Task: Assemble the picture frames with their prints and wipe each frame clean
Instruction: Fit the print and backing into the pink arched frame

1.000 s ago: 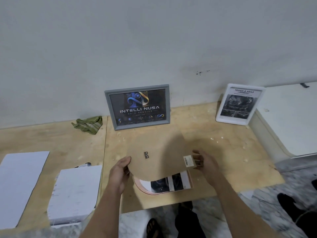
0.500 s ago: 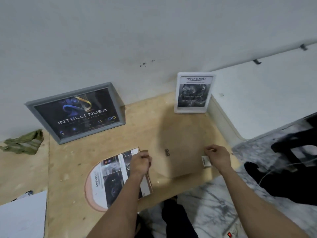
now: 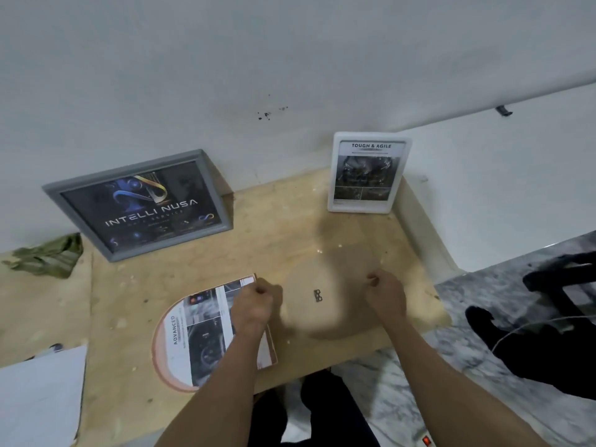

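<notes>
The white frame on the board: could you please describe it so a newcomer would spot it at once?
Start at the pale wall behind the plywood board. Two frames lean against it; the white frame is the upright one near the board's far right corner. Unlike the wider grey frame to its left, it is portrait, rounded at the corners, and headed TOUGH & AGILE.

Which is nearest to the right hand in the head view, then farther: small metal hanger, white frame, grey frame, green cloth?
From the right hand:
1. Small metal hanger, just to its left on the backing board.
2. White frame, ahead against the wall.
3. Grey frame, far left, leaning.
4. Green cloth, farthest left.
</notes>
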